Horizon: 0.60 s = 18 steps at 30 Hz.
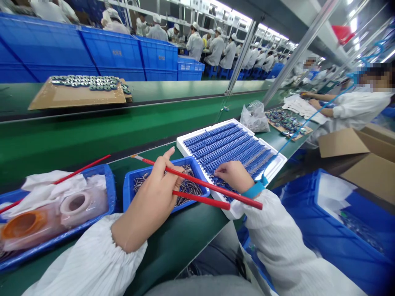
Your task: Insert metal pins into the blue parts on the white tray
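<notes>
My left hand (157, 187) is closed round a pair of long red chopsticks (203, 186), which stretch rightward over a small blue tray (128, 185) filled with small metal screws (188, 187). To the right, my right hand (235, 174) rests on a white foam tray (277, 166) that holds rows of small blue plastic parts (228, 144). Its fingers are curled down onto those parts, and whether it grips one is hidden. A blue wrist strap (254, 190) sits on my right wrist.
A larger blue tray (109, 185) at left holds tape rolls, white cloth and another red stick. Behind it runs the green conveyor belt (92, 131) with a cardboard sheet of metal parts (77, 94). Blue crates line the back. A co-worker's arm (352, 109) works at right, near cardboard boxes (367, 160).
</notes>
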### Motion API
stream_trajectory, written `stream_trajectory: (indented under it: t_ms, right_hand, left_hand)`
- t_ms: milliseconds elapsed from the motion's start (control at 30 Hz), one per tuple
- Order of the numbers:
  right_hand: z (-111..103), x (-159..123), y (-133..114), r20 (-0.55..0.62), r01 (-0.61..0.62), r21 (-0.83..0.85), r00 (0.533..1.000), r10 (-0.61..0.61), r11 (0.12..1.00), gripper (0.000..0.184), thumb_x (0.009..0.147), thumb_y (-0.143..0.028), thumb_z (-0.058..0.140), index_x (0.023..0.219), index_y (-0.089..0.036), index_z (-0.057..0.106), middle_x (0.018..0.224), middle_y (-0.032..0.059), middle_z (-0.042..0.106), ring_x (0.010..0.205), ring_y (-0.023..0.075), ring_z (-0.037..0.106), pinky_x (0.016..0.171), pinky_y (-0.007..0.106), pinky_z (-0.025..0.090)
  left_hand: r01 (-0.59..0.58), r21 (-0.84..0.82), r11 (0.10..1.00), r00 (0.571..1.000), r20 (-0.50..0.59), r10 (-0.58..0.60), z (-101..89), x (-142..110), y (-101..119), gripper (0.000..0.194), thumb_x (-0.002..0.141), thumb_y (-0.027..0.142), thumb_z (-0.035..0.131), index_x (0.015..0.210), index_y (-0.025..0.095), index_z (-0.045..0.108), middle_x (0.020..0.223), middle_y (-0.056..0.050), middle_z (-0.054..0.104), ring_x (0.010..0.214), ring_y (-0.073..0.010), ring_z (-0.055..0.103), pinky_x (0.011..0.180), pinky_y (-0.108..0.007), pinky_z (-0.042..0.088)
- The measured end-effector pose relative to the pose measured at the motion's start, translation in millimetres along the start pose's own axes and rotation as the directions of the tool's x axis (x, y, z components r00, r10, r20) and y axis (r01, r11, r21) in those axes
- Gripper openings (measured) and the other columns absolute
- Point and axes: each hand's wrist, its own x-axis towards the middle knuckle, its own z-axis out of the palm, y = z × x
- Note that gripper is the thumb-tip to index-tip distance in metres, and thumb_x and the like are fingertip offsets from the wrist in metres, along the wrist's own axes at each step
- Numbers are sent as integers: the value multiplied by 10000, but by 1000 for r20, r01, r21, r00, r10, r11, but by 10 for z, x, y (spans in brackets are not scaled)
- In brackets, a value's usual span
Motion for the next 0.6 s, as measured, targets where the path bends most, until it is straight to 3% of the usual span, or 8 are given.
stream_trajectory:
  t_ms: [133,200,233,267,367,400,467,600]
  right_hand:
    - [-173,-157,-166,-156,48,79,987,-35,996,315,721,73,920,865,-121,718,696,-45,574,672,156,585,644,224,475]
    - [-244,-255,-350,-240,169,152,962,-130,974,414,700,81,924,971,-140,703,800,-60,592,729,127,589,677,187,485]
    - [-262,-295,-452,-292,281,206,932,-215,937,473,693,113,907,1021,-148,688,865,-65,597,759,110,589,708,165,488]
    - [-267,-326,-549,-362,442,275,870,-334,854,493,697,151,873,1043,-139,673,925,-54,597,788,107,590,739,159,488]
    - [-223,-362,-759,-481,700,382,708,-517,603,230,901,82,690,993,-126,653,991,-18,593,882,127,590,820,189,481]
    - [-202,-364,-794,-490,716,400,695,-527,572,152,972,20,611,972,-127,650,984,-11,594,900,131,589,832,202,480]
    - [-176,-367,-822,-502,718,423,693,-517,552,169,1041,-74,505,967,-128,647,975,2,596,910,135,588,837,218,481]
    - [-193,-397,-813,-510,721,425,690,-513,547,150,1047,-110,500,993,-131,639,983,19,593,904,143,588,824,235,488]
  left_hand:
    - [-25,-12,1000,1000,19,25,17,-13,11,168,918,84,392,933,172,534,1068,-112,487,1367,-372,397,951,-483,557]
    - [-37,-16,999,999,18,37,31,-12,20,187,916,76,389,955,168,547,1077,-118,500,1363,-365,407,963,-486,549]
    - [-43,-22,999,999,17,44,37,-10,24,194,916,73,387,958,166,552,1073,-117,504,1361,-361,413,970,-485,545]
    - [-48,-30,998,999,19,49,40,-7,28,198,918,72,384,955,166,555,1069,-115,508,1359,-357,417,973,-484,543]
    - [-63,-60,996,998,6,64,32,2,47,191,930,96,390,938,177,563,1030,-95,514,1336,-335,453,982,-470,541]
    - [-77,-69,995,997,-10,77,23,5,56,186,933,102,394,943,181,563,1008,-85,512,1323,-323,470,993,-464,535]
    - [-106,-80,991,994,-45,103,4,12,73,175,928,93,409,957,184,556,978,-72,503,1313,-307,483,1016,-452,519]
    - [-138,-84,987,989,-68,133,-19,19,95,173,915,69,424,975,190,533,953,-61,478,1309,-322,485,1009,-478,516]
